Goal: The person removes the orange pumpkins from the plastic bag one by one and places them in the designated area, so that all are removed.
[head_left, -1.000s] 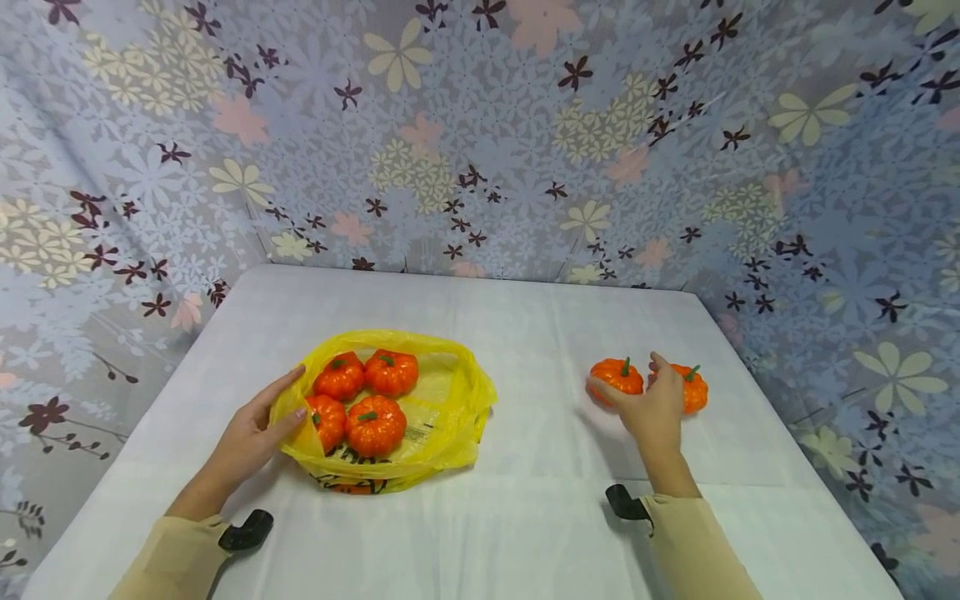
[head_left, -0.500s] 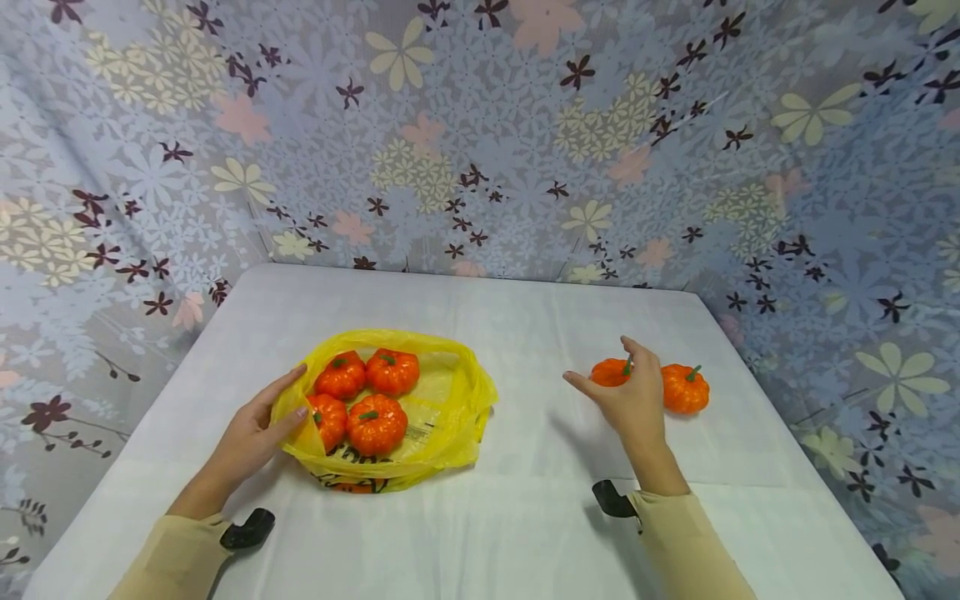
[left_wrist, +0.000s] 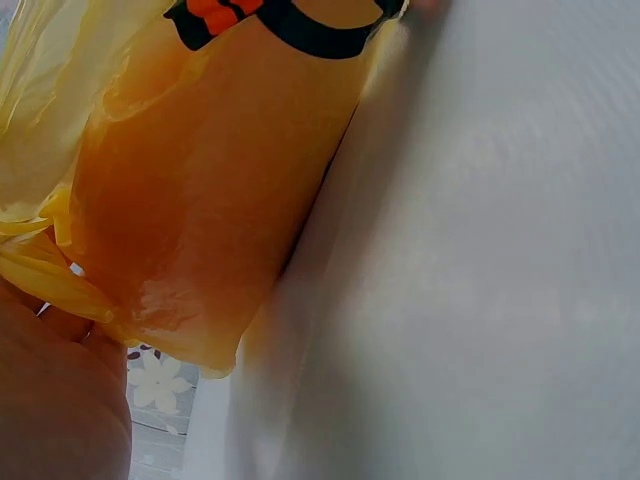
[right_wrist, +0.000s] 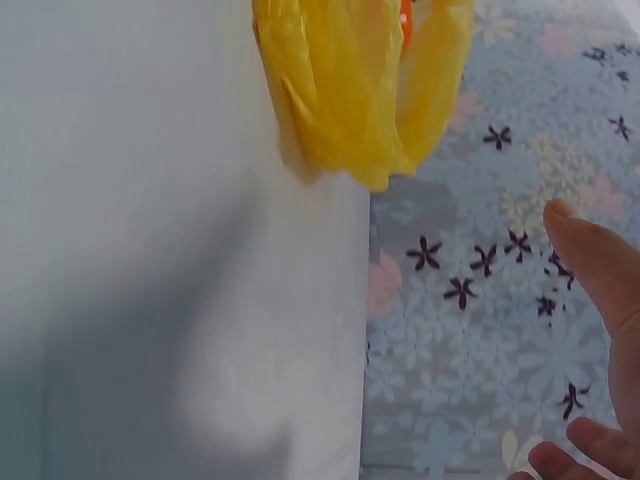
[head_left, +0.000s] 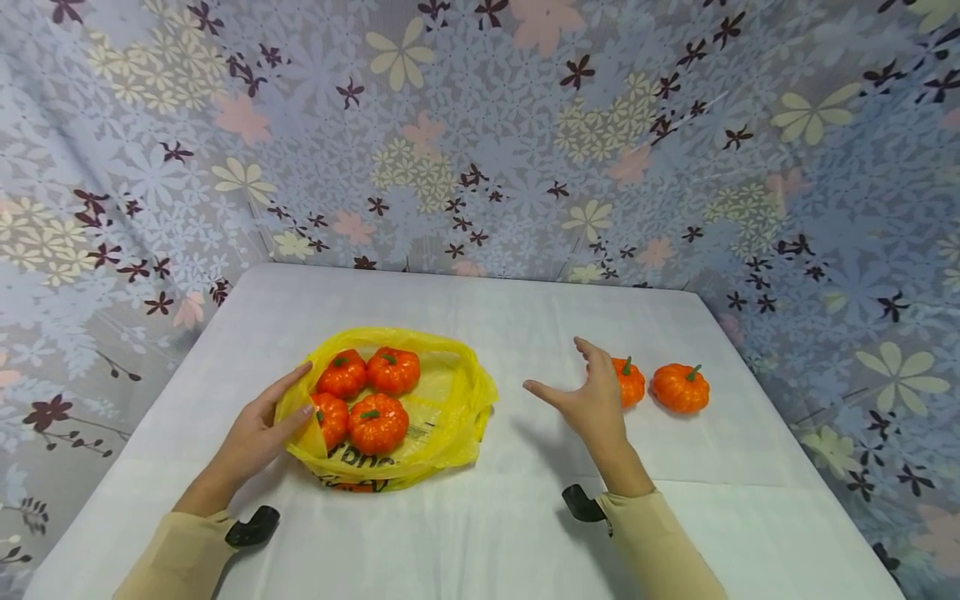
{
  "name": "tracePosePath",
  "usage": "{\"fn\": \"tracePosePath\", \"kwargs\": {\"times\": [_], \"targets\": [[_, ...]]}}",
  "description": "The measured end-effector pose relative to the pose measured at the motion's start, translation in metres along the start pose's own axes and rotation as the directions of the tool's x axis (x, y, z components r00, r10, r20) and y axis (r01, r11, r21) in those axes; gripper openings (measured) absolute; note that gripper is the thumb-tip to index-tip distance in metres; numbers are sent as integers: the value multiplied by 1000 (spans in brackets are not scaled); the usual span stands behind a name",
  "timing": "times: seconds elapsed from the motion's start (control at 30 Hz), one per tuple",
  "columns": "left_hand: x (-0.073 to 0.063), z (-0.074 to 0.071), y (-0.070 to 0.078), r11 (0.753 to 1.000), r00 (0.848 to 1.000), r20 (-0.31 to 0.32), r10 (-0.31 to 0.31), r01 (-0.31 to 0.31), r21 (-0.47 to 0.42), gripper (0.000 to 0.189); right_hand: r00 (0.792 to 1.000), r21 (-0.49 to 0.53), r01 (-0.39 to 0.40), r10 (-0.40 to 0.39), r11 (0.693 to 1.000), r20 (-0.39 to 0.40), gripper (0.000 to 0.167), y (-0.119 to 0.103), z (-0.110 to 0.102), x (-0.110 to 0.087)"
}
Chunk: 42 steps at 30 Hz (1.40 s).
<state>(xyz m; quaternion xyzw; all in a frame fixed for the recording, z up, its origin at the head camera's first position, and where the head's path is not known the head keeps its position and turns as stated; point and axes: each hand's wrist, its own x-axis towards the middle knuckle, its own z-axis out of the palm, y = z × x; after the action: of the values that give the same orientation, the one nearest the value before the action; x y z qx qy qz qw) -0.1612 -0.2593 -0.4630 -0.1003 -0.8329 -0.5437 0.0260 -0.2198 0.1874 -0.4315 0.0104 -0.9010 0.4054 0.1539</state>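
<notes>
A yellow plastic bag (head_left: 457, 446) with dark lettering lies spread on the table, its mouth facing up. Inside, toward its left side, sit several small orange pumpkins (head_left: 378, 423) with green stems. My left hand (head_left: 251, 437) holds the bag's left rim, thumb over the edge and fingers along the outside. In the left wrist view, orange shows through the plastic bag (left_wrist: 200, 200) beside that hand (left_wrist: 60, 410). My right hand (head_left: 596, 408) hovers between the bag and two loose pumpkins, thumb and fingers spread around nothing. It partly covers the nearer pumpkin (head_left: 632, 385); the farther pumpkin (head_left: 681, 389) shows whole.
A white cloth covers the table (head_left: 480, 533). Behind and along the sides hangs a floral curtain (head_left: 480, 125). Each wrist carries a black mount, the left mount (head_left: 253, 527) and the right mount (head_left: 583, 503), both low over the cloth.
My right hand has moved left, away from the two loose pumpkins toward the bag, its fingers spread. The left hand keeps hold of the bag rim almost unmoved.
</notes>
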Motion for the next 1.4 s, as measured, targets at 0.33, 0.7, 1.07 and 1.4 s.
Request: {"fn": "tracePosePath", "kwargs": {"times": [0.33, 0.7, 1.07, 1.4], "targets": [[0, -1, 0, 1000, 1000, -4, 8, -8, 10, 61, 993, 54, 55, -60, 997, 105, 100, -15, 26, -7], [0, -1, -1, 1000, 1000, -3, -4, 4, 8, 61, 979, 193, 47, -84, 980, 186, 87, -28, 45, -11], [-1, 0, -3, 1000, 1000, -18, 13, -12, 19, 60, 945, 269, 73, -153, 960, 289, 84, -55, 70, -13], [-2, -2, -7, 999, 999, -26, 48, -48, 4, 59, 889, 290, 115, -229, 950, 397, 80, -67, 86, -15]]}}
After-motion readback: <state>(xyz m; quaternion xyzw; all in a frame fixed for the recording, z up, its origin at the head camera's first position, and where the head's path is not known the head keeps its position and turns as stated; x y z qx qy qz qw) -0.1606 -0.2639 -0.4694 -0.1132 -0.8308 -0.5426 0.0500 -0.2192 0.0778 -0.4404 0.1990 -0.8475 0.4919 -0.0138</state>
